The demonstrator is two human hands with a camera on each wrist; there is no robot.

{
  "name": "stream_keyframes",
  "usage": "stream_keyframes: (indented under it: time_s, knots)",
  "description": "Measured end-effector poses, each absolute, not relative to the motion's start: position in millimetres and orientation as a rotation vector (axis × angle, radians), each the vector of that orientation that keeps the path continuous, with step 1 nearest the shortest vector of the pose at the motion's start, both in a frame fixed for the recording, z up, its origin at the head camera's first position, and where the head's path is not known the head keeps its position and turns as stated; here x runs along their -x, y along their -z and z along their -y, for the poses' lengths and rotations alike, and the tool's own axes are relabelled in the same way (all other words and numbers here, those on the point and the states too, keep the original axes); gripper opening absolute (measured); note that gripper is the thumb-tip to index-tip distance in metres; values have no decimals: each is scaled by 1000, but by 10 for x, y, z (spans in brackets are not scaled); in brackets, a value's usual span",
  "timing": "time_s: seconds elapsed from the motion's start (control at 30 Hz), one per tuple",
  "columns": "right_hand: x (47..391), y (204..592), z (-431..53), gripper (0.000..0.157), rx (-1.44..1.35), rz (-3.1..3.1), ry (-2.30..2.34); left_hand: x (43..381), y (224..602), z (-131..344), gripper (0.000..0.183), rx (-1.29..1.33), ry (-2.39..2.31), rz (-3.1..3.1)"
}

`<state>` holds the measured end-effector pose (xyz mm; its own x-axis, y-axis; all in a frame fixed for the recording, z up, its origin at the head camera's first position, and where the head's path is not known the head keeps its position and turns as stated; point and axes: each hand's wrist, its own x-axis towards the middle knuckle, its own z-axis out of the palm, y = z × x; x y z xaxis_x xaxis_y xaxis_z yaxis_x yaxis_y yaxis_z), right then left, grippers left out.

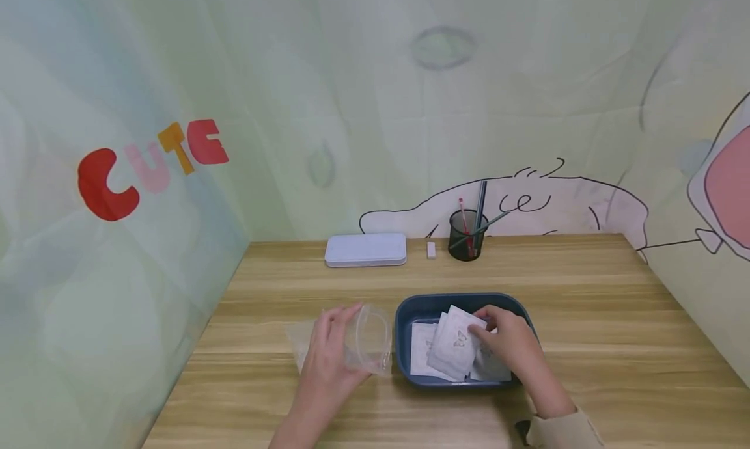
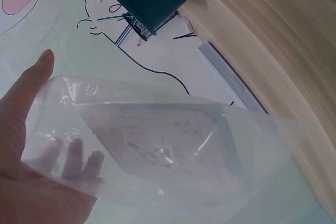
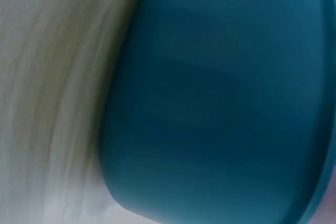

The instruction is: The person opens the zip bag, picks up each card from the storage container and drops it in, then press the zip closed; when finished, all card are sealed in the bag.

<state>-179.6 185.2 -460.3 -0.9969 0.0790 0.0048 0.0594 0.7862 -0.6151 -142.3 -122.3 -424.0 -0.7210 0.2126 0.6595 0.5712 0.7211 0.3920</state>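
Observation:
My left hand [image 1: 329, 354] holds a clear plastic bag [image 1: 370, 341] whose mouth gapes toward the basin. In the left wrist view, the left hand's thumb [image 2: 37, 80] stands at the bag's edge and its fingers show through the film. A flat, pale rectangular shape [image 2: 163, 145] shows through the bag [image 2: 273, 150]. My right hand [image 1: 510, 335] pinches the upper right edge of a white square packet [image 1: 459, 341] with a small printed motif. More white packets [image 1: 422, 351] lie below it in a dark blue plastic basin [image 1: 404, 377]. The basin's outer wall [image 3: 210, 103] fills most of the right wrist view.
Along the table's back edge stand a pale pencil case [image 1: 366, 250], a small white eraser [image 1: 431, 250] and a black mesh pen holder [image 1: 465, 237] with several pens. Printed cloth hangs behind and beside the wooden table [image 1: 615, 319].

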Motion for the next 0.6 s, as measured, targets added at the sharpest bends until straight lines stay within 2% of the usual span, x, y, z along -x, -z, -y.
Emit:
stream_keyframes:
  time_s: [0.6]
  knots:
    - [1754, 4464, -1881, 12, 53, 2896, -1056, 1422, 4228, 1224, 98, 576, 787, 2348]
